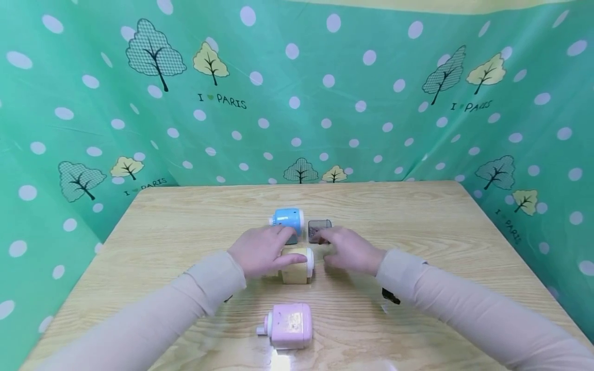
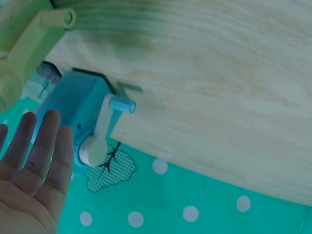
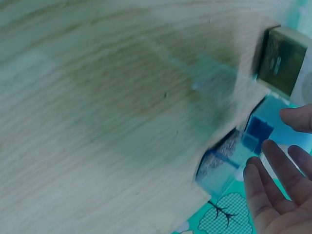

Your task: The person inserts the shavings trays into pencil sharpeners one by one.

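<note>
A blue crank pencil sharpener (image 1: 287, 217) lies farthest back on the table, its drawer slot showing in the right wrist view. To its right, a clear shavings drawer (image 1: 319, 228) holds dark shavings. My left hand (image 1: 264, 251) reaches over the yellow sharpener (image 1: 296, 273), its fingertips near the blue one; in the left wrist view the fingers look straight, with the blue crank handle (image 2: 123, 104) beside them. My right hand (image 1: 350, 251) is at the drawer's near right side, fingers loosely bent; whether they touch it I cannot tell.
Closest to me lies a pink crank sharpener (image 1: 291, 325), its knob pointing left. The wooden table (image 1: 394, 206) ends at a green dotted curtain (image 1: 297, 77) at the back and sides.
</note>
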Motion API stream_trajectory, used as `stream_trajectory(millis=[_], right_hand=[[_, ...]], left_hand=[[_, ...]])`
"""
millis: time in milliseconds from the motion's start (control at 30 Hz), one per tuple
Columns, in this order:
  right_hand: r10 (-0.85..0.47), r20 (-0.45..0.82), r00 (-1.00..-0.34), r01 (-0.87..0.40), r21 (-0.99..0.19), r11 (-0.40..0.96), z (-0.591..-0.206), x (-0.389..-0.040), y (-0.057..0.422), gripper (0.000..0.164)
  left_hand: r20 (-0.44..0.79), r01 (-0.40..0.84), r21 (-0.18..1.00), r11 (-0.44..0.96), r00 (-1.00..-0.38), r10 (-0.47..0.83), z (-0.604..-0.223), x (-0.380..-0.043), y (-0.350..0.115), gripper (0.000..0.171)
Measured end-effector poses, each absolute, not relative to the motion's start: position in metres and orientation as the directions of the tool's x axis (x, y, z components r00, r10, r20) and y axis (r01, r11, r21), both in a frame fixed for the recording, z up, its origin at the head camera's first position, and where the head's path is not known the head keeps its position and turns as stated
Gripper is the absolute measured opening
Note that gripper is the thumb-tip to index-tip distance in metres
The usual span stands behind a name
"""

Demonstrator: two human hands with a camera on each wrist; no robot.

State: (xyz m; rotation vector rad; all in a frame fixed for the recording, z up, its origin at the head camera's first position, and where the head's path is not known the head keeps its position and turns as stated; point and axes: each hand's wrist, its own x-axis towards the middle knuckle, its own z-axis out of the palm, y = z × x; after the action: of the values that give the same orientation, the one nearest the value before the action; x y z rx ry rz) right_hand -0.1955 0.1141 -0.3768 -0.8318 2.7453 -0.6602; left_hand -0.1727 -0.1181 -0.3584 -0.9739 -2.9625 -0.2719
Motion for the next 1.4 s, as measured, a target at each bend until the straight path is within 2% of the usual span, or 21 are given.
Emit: stream_trajectory(millis=[300, 733, 1000, 1200, 1400], right_hand=[[-0.519, -0.021, -0.854, -0.450, -0.472, 0.759, -0.374, -0.208, 0.119, 0.054], [-0.482, 0.074, -0.873, -0.464, -0.435, 0.772, -0.386, -0.225, 0.126, 0.063], [-0.437, 0.030, -0.899, -0.398, -0.472, 0.787, -0.396, -0.233, 0.131, 0.076], [-0.417, -0.004, -0.909, -0.363, -0.483, 0.797, -0.400, -0.236, 0.133, 0.079], [-0.399, -0.031, -0.916, -0.327, -0.517, 0.791, -0.403, -0.239, 0.132, 0.081]], left_hand=[[0.108, 0.584, 0.140, 0.800, -0.812, 0.574, -0.352, -0.182, -0.123, 0.069], [0.183, 0.575, 0.077, 0.815, -0.811, 0.555, -0.356, -0.202, -0.118, 0.065], [0.221, 0.555, -0.019, 0.832, -0.809, 0.545, -0.363, -0.213, -0.115, 0.076], [0.260, 0.532, -0.083, 0.843, -0.805, 0.533, -0.368, -0.219, -0.113, 0.080], [0.226, 0.495, -0.052, 0.868, -0.840, 0.493, -0.376, -0.223, -0.107, 0.087]])
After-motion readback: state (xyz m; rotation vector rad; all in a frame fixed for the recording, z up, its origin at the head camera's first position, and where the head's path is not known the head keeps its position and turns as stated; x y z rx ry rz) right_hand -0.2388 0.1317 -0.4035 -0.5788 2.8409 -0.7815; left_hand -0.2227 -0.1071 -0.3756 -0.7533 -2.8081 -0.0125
